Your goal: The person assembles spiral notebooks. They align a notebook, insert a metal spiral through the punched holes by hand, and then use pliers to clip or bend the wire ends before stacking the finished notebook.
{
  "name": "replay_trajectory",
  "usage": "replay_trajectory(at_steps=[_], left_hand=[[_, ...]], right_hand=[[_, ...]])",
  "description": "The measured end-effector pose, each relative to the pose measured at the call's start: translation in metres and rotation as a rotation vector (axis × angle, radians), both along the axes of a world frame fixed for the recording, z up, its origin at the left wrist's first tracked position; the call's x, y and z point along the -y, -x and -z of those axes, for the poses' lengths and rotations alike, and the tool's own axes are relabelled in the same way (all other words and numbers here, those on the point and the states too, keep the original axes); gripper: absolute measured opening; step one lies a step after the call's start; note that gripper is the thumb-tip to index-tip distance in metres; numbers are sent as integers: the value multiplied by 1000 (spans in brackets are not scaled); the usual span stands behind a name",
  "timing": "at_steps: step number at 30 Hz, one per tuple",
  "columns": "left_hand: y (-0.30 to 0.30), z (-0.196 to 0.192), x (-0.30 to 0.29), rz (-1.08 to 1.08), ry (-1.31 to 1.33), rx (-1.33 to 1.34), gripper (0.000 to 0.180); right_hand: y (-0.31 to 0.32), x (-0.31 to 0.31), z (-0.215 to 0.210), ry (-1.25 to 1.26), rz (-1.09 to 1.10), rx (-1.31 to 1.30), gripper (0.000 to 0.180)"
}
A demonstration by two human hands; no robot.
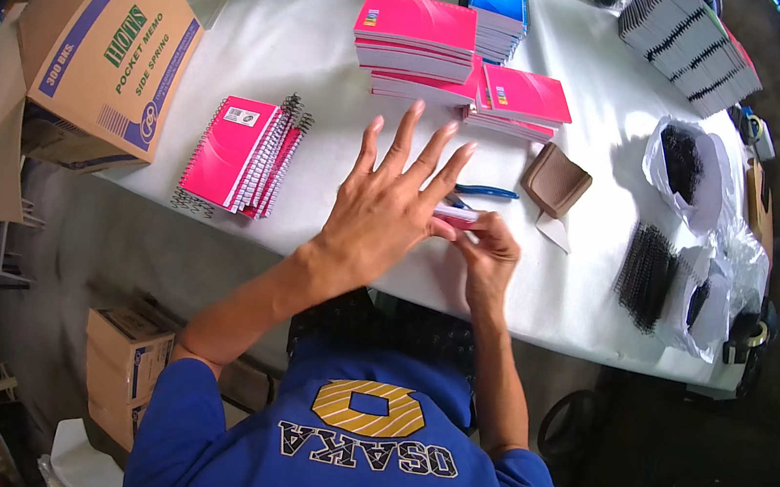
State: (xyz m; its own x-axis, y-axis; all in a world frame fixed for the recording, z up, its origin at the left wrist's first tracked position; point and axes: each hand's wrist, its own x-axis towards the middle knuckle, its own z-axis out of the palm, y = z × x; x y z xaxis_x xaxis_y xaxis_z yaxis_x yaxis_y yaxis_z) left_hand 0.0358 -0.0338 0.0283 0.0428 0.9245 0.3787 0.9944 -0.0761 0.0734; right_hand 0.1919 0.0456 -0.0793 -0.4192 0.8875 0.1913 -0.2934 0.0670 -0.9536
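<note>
Both hands meet at the counter (269,40) edge, the left hand (385,208) fanned flat over a pink notepad (458,215) pinched by the right hand (487,256), apparently mid-binding, with bound pads (239,157) left and unbound stacks (417,35) beyond.

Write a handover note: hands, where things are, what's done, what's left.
Left hand: open, fingers spread, palm against the small pink notebook.
Right hand: pinching the notebook's near edge.
Blue-handled pliers lie just beyond it; black spiral coils to the right.
Done: spiral-bound pink notebooks piled at left.
Left: unbound pink stacks further back on the white table.
</note>
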Motion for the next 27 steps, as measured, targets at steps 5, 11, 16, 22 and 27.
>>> replay_trajectory(at_steps=[5, 11, 16, 22, 27], left_hand=[[8, 36, -16, 179, 216, 199, 61], [8, 29, -17, 131, 382, 292, 48], [-5, 22, -23, 155, 463, 224, 46], [1, 27, -23, 108, 456, 262, 46], [2, 30, -23, 118, 444, 219, 47]], right_hand=[[-6, 4, 1, -262, -7, 362, 22], [-96, -100, -72, -797, 632, 703, 26], [-231, -203, -88, -934, 931, 1391, 26], [-250, -196, -132, -859, 633, 1507, 19], [-266, -200, -111, -982, 458, 1731, 18]])
